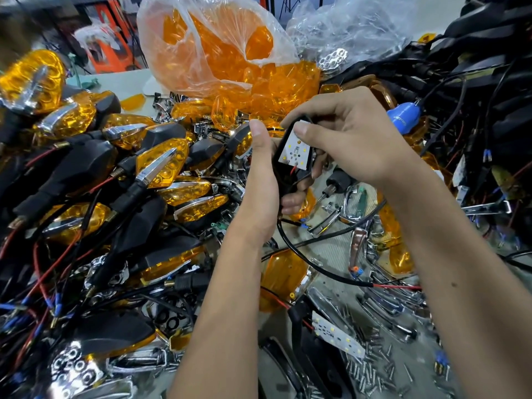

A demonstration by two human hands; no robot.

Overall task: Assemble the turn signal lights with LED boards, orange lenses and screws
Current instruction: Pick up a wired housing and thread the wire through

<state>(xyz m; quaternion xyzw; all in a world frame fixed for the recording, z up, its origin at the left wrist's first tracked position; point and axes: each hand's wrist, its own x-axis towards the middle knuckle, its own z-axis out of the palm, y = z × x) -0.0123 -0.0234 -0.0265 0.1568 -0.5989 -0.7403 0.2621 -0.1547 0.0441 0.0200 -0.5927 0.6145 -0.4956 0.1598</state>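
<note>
Housing (280, 168): black, gripped in curled left hand (263, 180)
Board (296, 149): white, seated in housing, right hand (351, 142) fingertips pinching its top edge
Lenses (218, 53): bagged behind

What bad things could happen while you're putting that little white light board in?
The LED board sits tilted in the black housing, so the right hand pressing it could seat it crooked. The thin red wire under the board might get pinched. The dangling black cable could snag on the cluttered parts below.
</note>
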